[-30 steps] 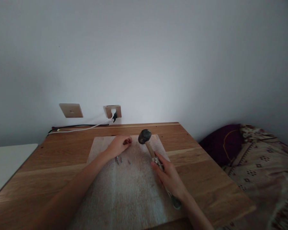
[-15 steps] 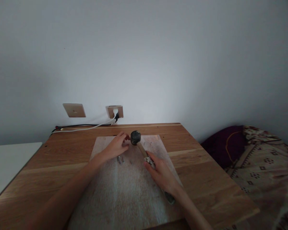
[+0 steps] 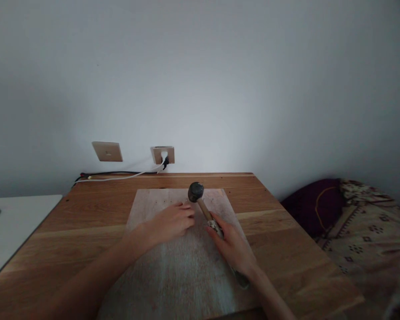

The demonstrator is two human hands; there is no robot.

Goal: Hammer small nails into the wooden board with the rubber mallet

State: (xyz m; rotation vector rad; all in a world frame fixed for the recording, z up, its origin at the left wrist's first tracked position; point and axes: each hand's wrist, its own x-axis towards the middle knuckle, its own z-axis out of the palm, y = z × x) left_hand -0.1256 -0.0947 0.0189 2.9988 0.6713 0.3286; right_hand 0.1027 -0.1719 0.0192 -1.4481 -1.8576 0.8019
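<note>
My right hand [image 3: 231, 246] is wrapped around the handle of a mallet [image 3: 205, 209] with a black, rounded head and a wooden shaft. The mallet's head points away from me, above the far part of a pale wooden board [image 3: 186, 275]. To its left, my left hand [image 3: 175, 220] is low over the board with fingers bent together. Whatever those fingertips hold, if anything, is hidden. Small dark dots [image 3: 164, 202] form a row near the board's far edge, beyond my left hand.
The board lies on a wooden table [image 3: 286, 249] against a white wall. Plugs with a white cable [image 3: 130, 177] and a black cable sit in a wall socket [image 3: 164, 155]. A white surface [image 3: 16, 222] stands at left; patterned cloth [image 3: 363, 231] and a purple cushion [image 3: 315, 204] lie at right.
My left hand has come nearer and to the right over the board, covering the spot where small metal pieces lay. The mallet stays in my right hand, its head slightly farther right.
</note>
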